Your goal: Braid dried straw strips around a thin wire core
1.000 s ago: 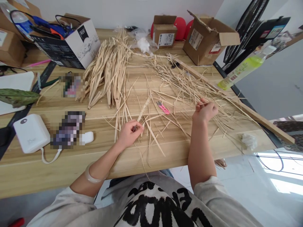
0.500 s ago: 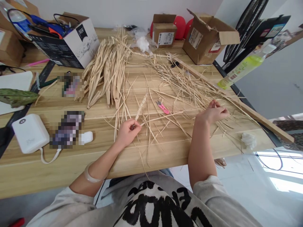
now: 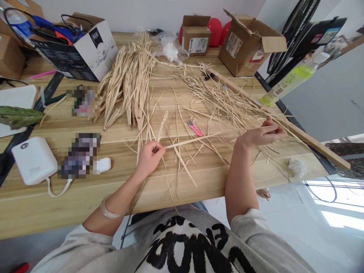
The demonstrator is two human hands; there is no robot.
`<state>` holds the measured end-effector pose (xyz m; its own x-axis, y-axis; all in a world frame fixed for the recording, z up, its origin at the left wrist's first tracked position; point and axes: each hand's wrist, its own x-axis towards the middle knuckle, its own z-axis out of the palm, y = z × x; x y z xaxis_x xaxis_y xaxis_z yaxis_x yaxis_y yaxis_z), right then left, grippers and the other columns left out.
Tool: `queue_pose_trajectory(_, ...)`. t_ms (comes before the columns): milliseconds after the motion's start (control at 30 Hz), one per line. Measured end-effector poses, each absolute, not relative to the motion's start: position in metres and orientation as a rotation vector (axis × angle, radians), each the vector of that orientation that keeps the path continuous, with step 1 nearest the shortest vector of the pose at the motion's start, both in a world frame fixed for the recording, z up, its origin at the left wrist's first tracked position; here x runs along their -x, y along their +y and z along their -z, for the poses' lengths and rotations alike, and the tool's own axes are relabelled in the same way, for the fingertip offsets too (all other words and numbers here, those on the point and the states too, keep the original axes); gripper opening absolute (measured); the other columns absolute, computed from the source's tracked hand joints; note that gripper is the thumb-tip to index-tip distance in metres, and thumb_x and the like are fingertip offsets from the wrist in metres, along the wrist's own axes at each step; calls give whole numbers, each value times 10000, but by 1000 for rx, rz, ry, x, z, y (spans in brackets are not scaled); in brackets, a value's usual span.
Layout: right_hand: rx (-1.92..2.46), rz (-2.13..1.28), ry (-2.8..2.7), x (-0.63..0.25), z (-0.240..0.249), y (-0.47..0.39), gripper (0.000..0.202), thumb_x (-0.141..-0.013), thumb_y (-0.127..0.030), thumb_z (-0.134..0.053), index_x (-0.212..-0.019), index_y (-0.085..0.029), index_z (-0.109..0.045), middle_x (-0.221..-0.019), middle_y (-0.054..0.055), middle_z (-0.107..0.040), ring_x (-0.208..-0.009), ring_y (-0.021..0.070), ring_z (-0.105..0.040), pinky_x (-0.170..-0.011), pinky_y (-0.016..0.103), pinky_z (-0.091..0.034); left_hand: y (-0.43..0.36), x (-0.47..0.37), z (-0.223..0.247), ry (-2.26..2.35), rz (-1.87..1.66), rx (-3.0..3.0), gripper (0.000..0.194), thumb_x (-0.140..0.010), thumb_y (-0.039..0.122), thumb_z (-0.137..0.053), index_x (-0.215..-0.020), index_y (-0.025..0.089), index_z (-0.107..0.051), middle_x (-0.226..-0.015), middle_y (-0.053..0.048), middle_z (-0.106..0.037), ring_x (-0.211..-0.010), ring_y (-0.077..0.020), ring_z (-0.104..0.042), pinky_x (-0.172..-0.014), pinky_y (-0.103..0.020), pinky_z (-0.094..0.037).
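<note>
My left hand is closed round the lower end of a narrow braided straw piece, which sticks up and away from the fingers. A flat pale straw strip runs from that grip, nearly straight, towards my right hand. My right hand is raised at the right with its fingers bent together on the strip; the pinch itself is partly hidden by the hand. Between the hands lie pink thread snips and several loose straw strips.
A bundle of dried straw leaves lies at the back left, a heap of thin strips at right beside a wooden bar. Cartons, a yellow-green bottle, a power bank and a phone stand or lie around.
My right hand has moved a little to the right, and the straw strip now stretches further and straighter between the hands. My left hand and the braided piece have shifted slightly left.
</note>
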<state>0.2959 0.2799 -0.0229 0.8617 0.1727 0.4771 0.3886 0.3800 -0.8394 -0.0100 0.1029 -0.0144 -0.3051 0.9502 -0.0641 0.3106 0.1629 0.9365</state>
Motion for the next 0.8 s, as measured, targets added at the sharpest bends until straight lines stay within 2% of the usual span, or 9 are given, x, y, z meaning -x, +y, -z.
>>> queue_pose_trajectory(167,1172,212,-639,-292,18,275,184,-1014,-310,-228,-834,-286,-254,-838,-6,-337,-823,168,-572,-1017,456,-535,103,13,13,1775,-1154,-1205,156,-665,297,-604,-583,171,-565,-674,12,-585,-576,-100,-461,-564,-253,-327)
queue_pose_trajectory(333,1260,224,-618,-295,16,274,167,-1009,-293,-207,-846,-284,-244,-864,9,-361,-924,184,-603,-1033,462,-519,104,14,12,1819,-1168,-1204,150,-648,292,-589,-564,174,-549,-660,10,-584,-572,-101,-462,-573,-254,-334)
queue_pose_trajectory(633,1314,237,-561,-308,16,276,182,-1012,-308,-191,-831,-287,-205,-874,15,-366,-935,175,-605,-1011,428,-527,106,18,4,1946,-1196,-1156,156,-634,286,-584,-530,180,-537,-599,20,-566,-529,-96,-422,-551,-255,-311)
queue_pose_trajectory(800,1338,198,-528,-310,12,274,180,-1004,-290,-232,-824,-291,-239,-895,21,-396,-972,174,-628,-1032,409,-534,108,27,2,1999,-1226,-1130,146,-647,278,-586,-541,188,-543,-563,29,-542,-519,-103,-424,-542,-249,-314)
